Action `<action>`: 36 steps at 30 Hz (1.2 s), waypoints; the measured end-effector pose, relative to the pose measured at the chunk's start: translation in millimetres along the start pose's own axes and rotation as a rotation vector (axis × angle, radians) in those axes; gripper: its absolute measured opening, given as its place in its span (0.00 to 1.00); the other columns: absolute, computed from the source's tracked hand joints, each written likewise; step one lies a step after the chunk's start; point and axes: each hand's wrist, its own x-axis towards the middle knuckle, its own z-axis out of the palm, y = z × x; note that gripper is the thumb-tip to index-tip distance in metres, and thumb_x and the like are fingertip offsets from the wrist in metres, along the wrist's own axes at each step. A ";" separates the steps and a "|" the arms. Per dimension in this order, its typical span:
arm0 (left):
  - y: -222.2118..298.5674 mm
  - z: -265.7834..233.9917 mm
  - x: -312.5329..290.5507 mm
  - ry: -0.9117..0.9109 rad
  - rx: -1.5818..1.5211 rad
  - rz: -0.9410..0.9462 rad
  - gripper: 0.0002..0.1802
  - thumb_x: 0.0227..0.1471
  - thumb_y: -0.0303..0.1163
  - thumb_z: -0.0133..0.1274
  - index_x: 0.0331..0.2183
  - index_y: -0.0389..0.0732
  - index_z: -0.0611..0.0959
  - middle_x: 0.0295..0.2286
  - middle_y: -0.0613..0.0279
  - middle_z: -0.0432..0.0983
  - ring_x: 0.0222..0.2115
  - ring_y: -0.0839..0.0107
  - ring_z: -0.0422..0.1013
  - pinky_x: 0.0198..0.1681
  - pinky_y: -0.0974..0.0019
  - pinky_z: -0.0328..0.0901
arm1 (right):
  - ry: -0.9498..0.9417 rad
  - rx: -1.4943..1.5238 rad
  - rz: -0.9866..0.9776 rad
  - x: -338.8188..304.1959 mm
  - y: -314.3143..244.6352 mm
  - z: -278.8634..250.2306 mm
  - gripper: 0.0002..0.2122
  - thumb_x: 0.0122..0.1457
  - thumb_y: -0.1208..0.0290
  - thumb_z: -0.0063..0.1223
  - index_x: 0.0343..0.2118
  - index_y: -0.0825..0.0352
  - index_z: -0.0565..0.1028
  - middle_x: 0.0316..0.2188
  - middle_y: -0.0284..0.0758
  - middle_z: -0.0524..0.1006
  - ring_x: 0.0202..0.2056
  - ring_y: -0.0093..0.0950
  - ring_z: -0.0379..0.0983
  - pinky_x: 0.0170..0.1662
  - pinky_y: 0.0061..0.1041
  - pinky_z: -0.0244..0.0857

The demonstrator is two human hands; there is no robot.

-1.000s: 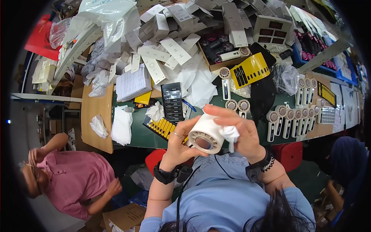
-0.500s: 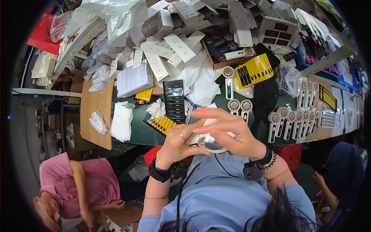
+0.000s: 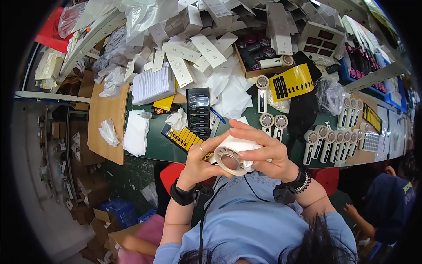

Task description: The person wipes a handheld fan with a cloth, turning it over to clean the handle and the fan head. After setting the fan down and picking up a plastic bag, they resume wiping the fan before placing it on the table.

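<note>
Between my hands, just above my lap, is a white handheld fan [image 3: 229,161]. Its round slotted head with a copper-coloured centre faces up toward me. My left hand [image 3: 198,162] grips the head from the left, thumb along the lower rim. From the right, my right hand [image 3: 268,154] closes over the white body, fingers bent across it. A small white bit, perhaps cloth or tissue, shows under the right fingertips; I cannot make out which. Past my hands, two similar white fans [image 3: 273,123] stand on the green table [image 3: 165,150].
Several white fans [image 3: 338,140] stand in rows at right. A black tray [image 3: 198,112] and a yellow-and-black sticker sheet [image 3: 184,138] lie beyond my hands. White boxes [image 3: 206,50] pile up at the back. White sheets [image 3: 136,134] lie left. A co-worker's pink sleeve [image 3: 145,233] shows lower left.
The fan has turned in my hands: a shiny round face showed before, and now the slotted head with the copper centre does. The co-worker in pink has moved mostly out of sight.
</note>
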 end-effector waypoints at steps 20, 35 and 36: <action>6.4 6.4 9.4 0.206 0.608 0.556 0.42 0.24 0.46 0.69 0.42 0.35 0.75 0.18 0.65 0.71 0.16 0.73 0.67 0.19 0.72 0.61 | 0.325 0.750 0.455 14.1 -4.8 -15.2 0.19 0.63 0.62 0.31 0.43 0.72 0.70 0.44 0.48 0.71 0.51 0.41 0.64 0.55 0.40 0.56; 34.3 25.2 16.7 0.068 0.967 0.332 0.44 0.28 0.39 0.67 0.49 0.36 0.69 0.22 0.62 0.72 0.19 0.70 0.69 0.23 0.72 0.62 | 0.525 0.272 0.205 3.7 16.0 9.8 0.17 0.63 0.61 0.30 0.27 0.67 0.69 0.41 0.47 0.71 0.43 0.36 0.67 0.46 0.35 0.62; 38.1 28.2 16.1 0.063 0.978 0.272 0.44 0.29 0.37 0.66 0.51 0.36 0.67 0.22 0.62 0.72 0.20 0.69 0.69 0.24 0.71 0.62 | 0.625 0.510 0.257 5.6 17.7 9.4 0.18 0.63 0.60 0.29 0.23 0.66 0.67 0.39 0.45 0.71 0.40 0.35 0.68 0.44 0.34 0.62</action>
